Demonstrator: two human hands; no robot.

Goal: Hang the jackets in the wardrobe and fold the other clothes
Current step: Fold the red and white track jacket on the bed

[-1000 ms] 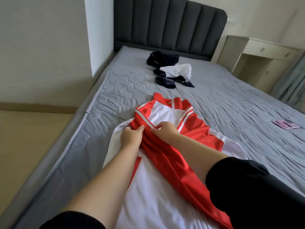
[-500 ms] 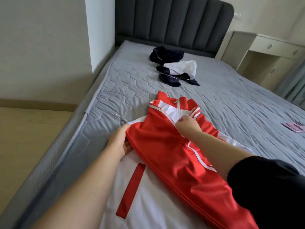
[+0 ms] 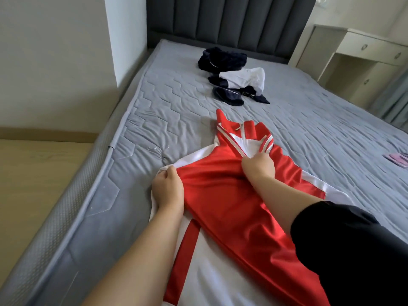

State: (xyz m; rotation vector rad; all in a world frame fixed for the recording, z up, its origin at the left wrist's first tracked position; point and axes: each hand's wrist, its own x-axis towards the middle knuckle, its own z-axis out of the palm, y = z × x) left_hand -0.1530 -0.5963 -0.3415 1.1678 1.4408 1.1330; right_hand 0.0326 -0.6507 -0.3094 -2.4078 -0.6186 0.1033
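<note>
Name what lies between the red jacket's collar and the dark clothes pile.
Nothing but bare grey mattress between red jacket and clothes pile; head view.

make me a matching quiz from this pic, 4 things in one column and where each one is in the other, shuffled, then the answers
1 left hand
2 right hand
3 dark clothes pile
4 pink item

a near the headboard
b gripping the red jacket at its left edge
c far right of the mattress
d gripping the jacket front below the collar

Pairs: 1-b, 2-d, 3-a, 4-c
</note>
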